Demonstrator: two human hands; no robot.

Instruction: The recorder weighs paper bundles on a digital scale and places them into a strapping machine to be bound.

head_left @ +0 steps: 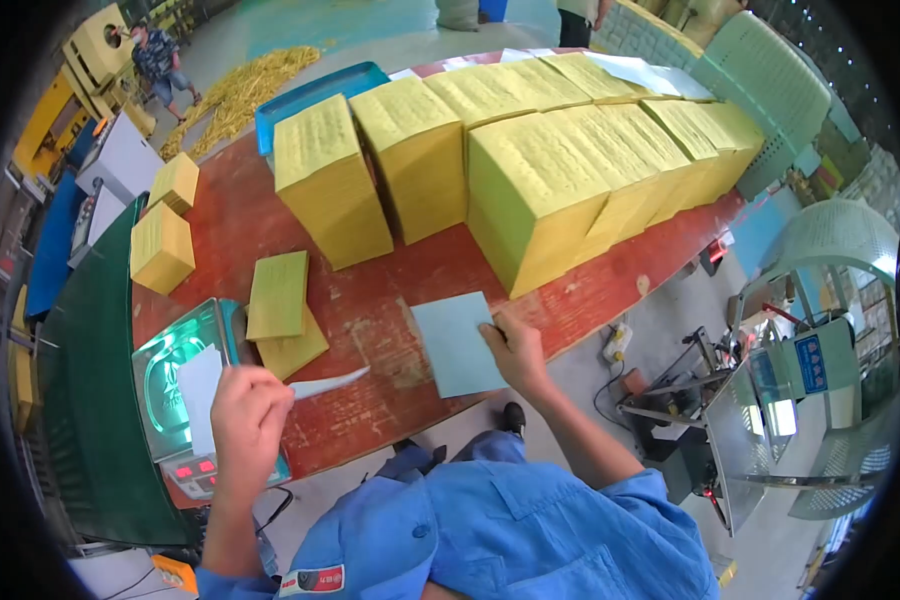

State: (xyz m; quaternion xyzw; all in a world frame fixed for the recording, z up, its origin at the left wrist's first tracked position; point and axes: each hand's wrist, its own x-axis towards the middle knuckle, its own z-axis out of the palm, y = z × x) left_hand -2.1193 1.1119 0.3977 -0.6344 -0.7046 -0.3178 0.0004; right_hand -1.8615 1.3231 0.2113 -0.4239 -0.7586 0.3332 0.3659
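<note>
the left hand [250, 412], slightly blurred, covers part of a white sheet [198, 390]; a pale blue sheet [455, 345] hides some fingers of the right hand [515, 355]; the top edge cuts off a standing person [574, 28].

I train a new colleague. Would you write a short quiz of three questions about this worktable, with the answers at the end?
1. Which hand holds the pale blue rectangular paper?
A) left
B) right
C) both

2. True or false: the blue rectangular tray lies beyond the tall yellow paper stacks, seen from the person.

3. Complete: the weighing scale with the shiny flat plate displays its digits in the colour ____.

Key:
1. B, the right hand
2. True
3. Red
</note>
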